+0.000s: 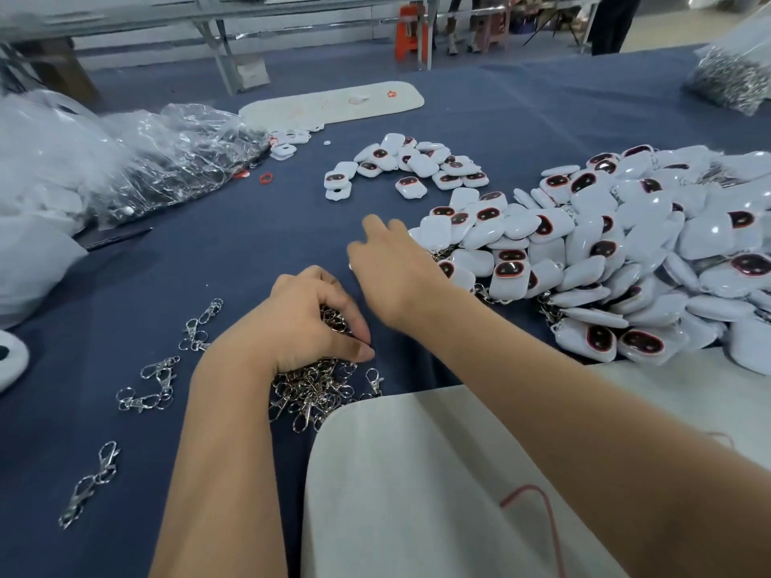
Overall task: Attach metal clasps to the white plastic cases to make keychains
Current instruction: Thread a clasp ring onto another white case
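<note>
Metal clasps [315, 390] lie heaped near the bench's near edge, at the corner of a pale cloth sheet [417, 473]; stragglers [144, 394] are scattered toward the left edge. Left hand [311, 323] sits on top of the heap, fingers curled down into it, thumb and fingertip pinched together at the heap's right side, seemingly on a clasp. Right hand [392, 260] reaches out over the blue bench cover [208, 252], fingers loosely spread, blurred, holding nothing that can be seen. It hovers beside the large pile of white plastic cases [605, 260] along the right edge; a smaller cluster of cases [409, 164] lies further toward the far edge.

Risks, as judged:
- Clasps in the heap look interlocked; lifting one could drag several up and scatter them.
- The big pile slopes toward the near edge; pulling a case from low down may set others sliding onto the cloth sheet.
- Some cases in the pile show clasps beneath them, so a finished one may get picked by mistake.

Hard to make out:
- Exactly what the left pinch holds; the thumb covers it.
- Right fingertips, smeared by motion; contact with any case uncertain.
- Contents of the clear plastic bags [179, 160] at the left edge.
- The bag [734, 81] at the far right corner is cut off.
</note>
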### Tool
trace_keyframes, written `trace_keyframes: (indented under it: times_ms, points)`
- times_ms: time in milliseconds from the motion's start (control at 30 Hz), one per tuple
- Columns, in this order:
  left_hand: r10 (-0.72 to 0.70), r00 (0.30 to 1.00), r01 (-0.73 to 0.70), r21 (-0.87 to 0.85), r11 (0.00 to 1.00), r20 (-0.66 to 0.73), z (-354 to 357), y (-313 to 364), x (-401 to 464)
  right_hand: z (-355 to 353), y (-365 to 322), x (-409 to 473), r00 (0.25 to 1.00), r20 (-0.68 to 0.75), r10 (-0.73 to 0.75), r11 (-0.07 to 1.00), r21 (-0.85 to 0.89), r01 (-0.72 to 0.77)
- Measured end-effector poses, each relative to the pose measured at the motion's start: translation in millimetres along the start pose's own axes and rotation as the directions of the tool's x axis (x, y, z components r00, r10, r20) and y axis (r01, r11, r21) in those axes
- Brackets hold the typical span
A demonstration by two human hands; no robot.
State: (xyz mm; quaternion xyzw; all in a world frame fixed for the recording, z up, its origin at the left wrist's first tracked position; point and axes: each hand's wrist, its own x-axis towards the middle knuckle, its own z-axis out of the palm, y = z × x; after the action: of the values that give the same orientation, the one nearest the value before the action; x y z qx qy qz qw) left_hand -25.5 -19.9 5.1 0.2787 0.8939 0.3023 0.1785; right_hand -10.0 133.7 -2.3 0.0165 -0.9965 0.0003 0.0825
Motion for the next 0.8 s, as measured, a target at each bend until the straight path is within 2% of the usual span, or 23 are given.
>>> trace_keyframes:
  times_ms: [100,167,267,367,467,533,633,700,800]
  points:
    - [0.005,1.0,-0.005,-0.024,1.0,-0.025,-1.0,-2.5,1.0,1.9,4.0,-19.2,0.998,-0.051,-0.027,0.999,0.015,0.028]
    - [0.017,0.999,-0.017,-0.004,1.0,-0.044,-1.5,-2.5,1.8,2.2,7.4,-34.8,0.988,-0.145,0.059,0.974,0.225,-0.026]
    - [0.01,0.996,-0.012,-0.015,1.0,-0.088,-2.4,-2.7,2.3,6.5,14.0,-54.5,0.946,-0.234,0.226,0.864,0.497,-0.083]
    - [0.012,0.985,-0.031,-0.107,0.994,-0.174,-2.2,-2.0,4.3,7.5,21.6,-66.9,0.94,-0.2,0.276,0.723,0.688,-0.066]
    - [0.022,0.939,-0.099,-0.209,0.973,-0.343,5.7,5.9,12.4,6.8,27.1,-68.9,0.949,-0.127,0.289,0.534,0.844,-0.05]
    - [-0.026,0.905,-0.131,-0.336,0.933,-0.425,15.4,13.8,20.0,7.4,30.0,-67.7,0.948,-0.099,0.302,0.451,0.891,-0.051]
    - [-0.108,0.894,-0.173,-0.556,0.813,-0.436,27.8,23.0,25.6,9.9,33.7,-66.0,0.96,-0.074,0.272,0.436,0.898,-0.055]
    - [-0.116,0.904,-0.176,-0.606,0.776,-0.411,31.3,24.2,27.2,11.7,34.8,-65.0,0.97,-0.077,0.232,0.429,0.903,-0.031]
    - [-0.098,0.914,-0.175,-0.601,0.78,-0.394,33.7,23.1,27.8,15.2,36.6,-64.8,0.958,-0.089,0.274,0.359,0.933,-0.016]
